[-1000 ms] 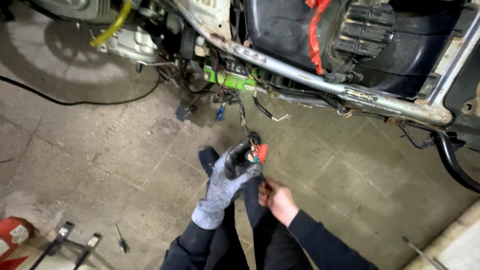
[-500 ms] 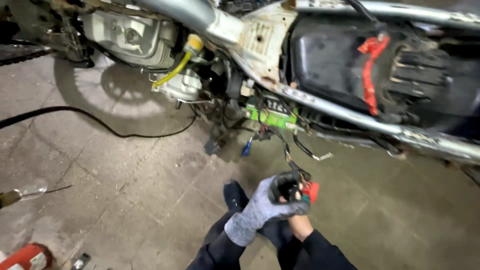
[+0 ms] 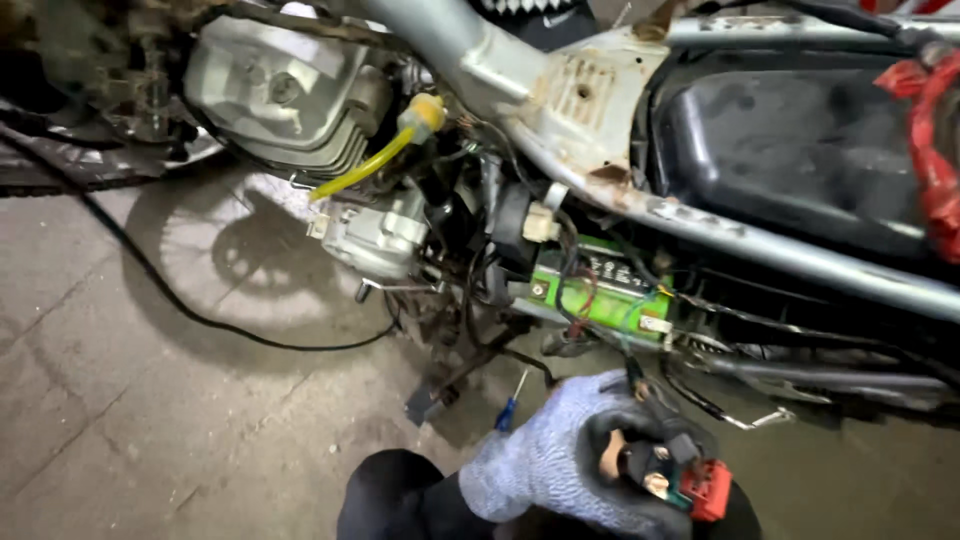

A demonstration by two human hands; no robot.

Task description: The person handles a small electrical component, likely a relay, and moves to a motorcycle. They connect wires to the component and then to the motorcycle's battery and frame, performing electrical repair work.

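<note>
Concrete floor below stripped motorcycle frame; gloved left hand, fingers curled, grips small red-and-black wired electrical part — likely light, rigid, wire-tethered; hold the body; right hand unseen.

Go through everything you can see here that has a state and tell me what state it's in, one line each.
Left hand: gloved, closed around an electrical part.
Electrical part: held, red connector at its end, wires running up to the bike.
Right hand: out of view.
Green battery: seated in the frame, wires attached.
Yellow hose: connected at its upper end to a yellow fitting.
Blue-handled screwdriver: leaning under the bike, unheld.
Black cable: lying loose on the floor.
</note>
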